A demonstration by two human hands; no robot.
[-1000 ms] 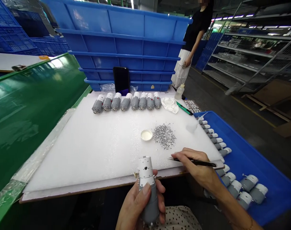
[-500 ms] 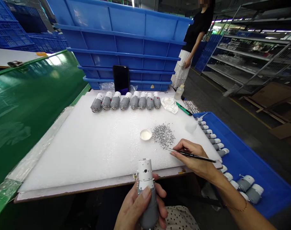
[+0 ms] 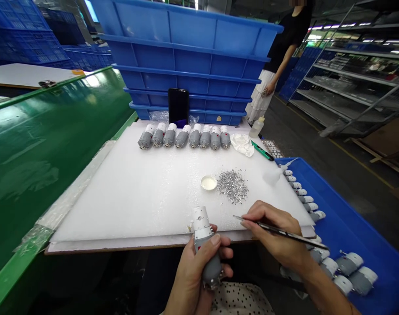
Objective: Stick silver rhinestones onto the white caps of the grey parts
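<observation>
My left hand [image 3: 199, 267] is wrapped round a grey and white cylindrical part [image 3: 203, 232], its white end tilted up at the table's front edge. In my right hand [image 3: 274, 227] is a pair of dark tweezers [image 3: 284, 232], pinched like a pen; their tip points left, above the white foam sheet [image 3: 130, 192]. Whether the tip carries anything is too small to tell. Beyond the tweezers lies a scattered pile of tiny silvery pieces [image 3: 232, 186]. Touching its left side is a small round dish [image 3: 208, 183] with a pale filling.
Several similar parts [image 3: 182, 136] lie in a row before a phone [image 3: 178, 107] and stacked blue crates [image 3: 189, 65]. Crumpled tissue [image 3: 242, 144], a green-handled tool [image 3: 262, 150] and a bottle [image 3: 256, 127] sit back right. A blue bin [image 3: 360, 232] holds more parts. A person [image 3: 278, 61] stands behind.
My right hand has drawn the tweezers back from the silvery pile toward me. My left hand has tilted and turned the cylindrical part. The whole view has shifted slightly.
</observation>
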